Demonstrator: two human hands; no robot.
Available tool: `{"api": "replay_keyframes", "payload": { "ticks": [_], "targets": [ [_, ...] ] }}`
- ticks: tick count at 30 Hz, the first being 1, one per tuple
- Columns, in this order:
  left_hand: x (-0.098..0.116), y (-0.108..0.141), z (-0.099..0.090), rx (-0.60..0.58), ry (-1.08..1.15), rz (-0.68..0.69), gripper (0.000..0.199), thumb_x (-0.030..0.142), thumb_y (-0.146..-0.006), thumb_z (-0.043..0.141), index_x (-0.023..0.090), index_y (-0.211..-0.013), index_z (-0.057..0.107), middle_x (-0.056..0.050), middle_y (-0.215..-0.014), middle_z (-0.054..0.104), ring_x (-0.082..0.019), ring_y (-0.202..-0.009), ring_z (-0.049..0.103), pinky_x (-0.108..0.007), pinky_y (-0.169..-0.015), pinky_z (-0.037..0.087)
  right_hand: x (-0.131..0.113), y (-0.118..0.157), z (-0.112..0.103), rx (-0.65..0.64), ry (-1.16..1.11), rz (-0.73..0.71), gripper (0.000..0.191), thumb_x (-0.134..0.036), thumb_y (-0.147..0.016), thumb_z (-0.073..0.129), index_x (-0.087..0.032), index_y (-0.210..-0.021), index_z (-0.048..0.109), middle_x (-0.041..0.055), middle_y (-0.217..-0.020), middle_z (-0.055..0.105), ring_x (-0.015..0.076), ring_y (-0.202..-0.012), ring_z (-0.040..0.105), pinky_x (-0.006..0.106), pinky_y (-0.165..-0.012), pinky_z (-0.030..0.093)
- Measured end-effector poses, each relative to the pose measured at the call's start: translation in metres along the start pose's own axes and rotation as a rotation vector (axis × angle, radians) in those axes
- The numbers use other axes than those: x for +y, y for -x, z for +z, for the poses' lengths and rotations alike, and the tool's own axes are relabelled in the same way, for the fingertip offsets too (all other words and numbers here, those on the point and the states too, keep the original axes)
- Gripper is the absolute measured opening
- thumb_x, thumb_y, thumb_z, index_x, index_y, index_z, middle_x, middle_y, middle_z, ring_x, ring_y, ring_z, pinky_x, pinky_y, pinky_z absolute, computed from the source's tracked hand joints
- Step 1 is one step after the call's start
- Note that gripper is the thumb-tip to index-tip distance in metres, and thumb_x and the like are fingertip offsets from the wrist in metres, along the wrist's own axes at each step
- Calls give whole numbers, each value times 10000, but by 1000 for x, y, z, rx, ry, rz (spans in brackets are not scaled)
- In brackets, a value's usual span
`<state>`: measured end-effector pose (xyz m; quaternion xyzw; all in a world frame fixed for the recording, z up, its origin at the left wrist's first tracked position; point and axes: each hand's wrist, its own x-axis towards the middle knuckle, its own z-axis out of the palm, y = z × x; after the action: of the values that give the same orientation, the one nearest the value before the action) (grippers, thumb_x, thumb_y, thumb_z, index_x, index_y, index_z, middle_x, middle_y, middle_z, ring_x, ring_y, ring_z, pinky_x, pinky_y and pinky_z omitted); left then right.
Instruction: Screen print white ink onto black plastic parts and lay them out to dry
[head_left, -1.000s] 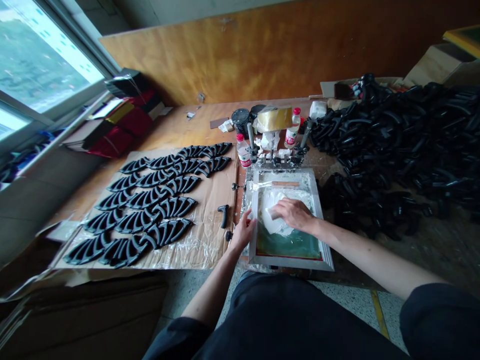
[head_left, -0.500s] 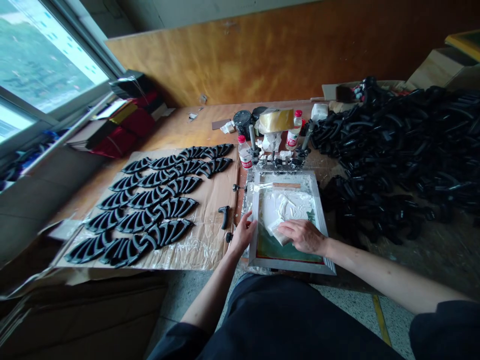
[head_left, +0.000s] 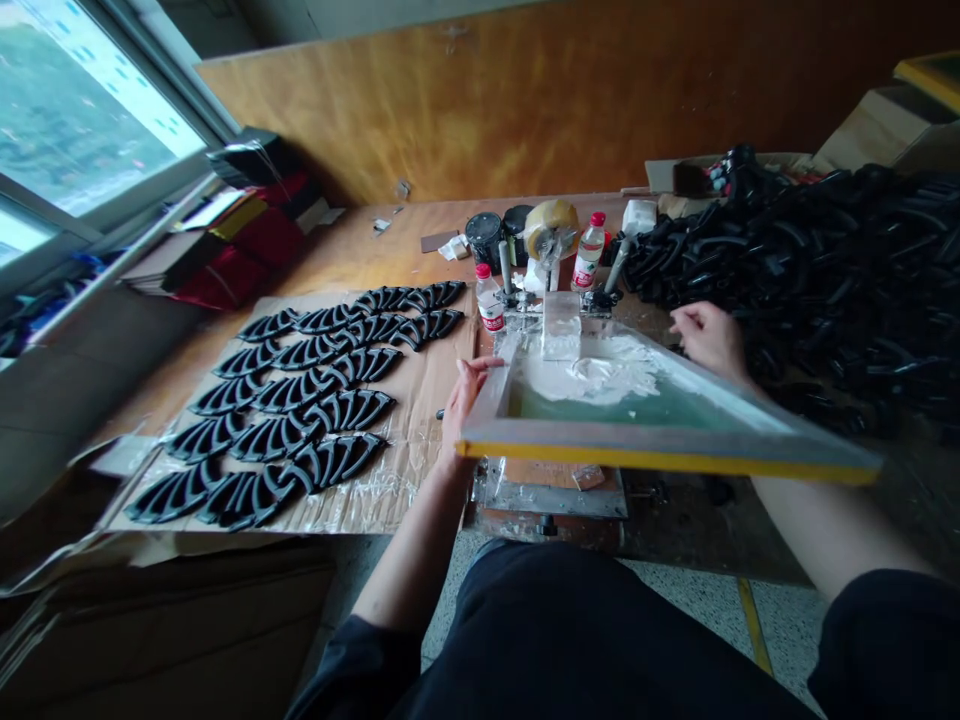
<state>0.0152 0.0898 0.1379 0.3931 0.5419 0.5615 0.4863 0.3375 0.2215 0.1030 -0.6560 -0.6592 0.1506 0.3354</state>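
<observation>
A silk-screen printing frame [head_left: 660,452] is tilted up, its near edge raised above the metal base [head_left: 559,500]. White ink [head_left: 600,370] lies smeared over its green mesh. My left hand [head_left: 466,400] is at the frame's left rail, its index finger stretched along the top and the rest partly hidden by the rail. A pale, block-like squeegee [head_left: 561,325] stands on the far end of the screen. My right hand [head_left: 712,340] is beyond the frame's right rail, beside the black parts, its fingers curled together; I cannot see what they hold, if anything.
Rows of black curved parts [head_left: 322,405] lie on cardboard [head_left: 420,470] at the left. A pile of similar parts [head_left: 810,270] covers the right. Bottles [head_left: 490,300], black tubs [head_left: 484,236] and a tape roll [head_left: 551,230] stand behind the clamps [head_left: 600,300].
The frame's near edge has risen from flat. My right hand has let go of the squeegee, now at the screen's far end, and moved right and away. My left hand has risen with the rail.
</observation>
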Motion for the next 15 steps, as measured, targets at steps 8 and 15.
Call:
{"api": "replay_keyframes", "payload": {
  "ticks": [8,15],
  "targets": [
    [-25,6,29,44,172,-124,545,648,-851,464,169,-1086,574,-108,-971,692,-177,-814,665,-239,-590,511,-25,130,91,-449,215,-234,139,-266,-779,721,-154,-761,641,108,-903,681,232,-889,627,324,-802,493],
    [-101,70,30,-138,228,-662,530,644,-798,549,151,-987,585,-97,-900,686,-187,-758,664,-268,-589,521,-66,169,90,-440,-6,-536,149,-234,-930,503,-196,-811,584,63,-866,640,203,-894,572,329,-820,459]
  ]
}}
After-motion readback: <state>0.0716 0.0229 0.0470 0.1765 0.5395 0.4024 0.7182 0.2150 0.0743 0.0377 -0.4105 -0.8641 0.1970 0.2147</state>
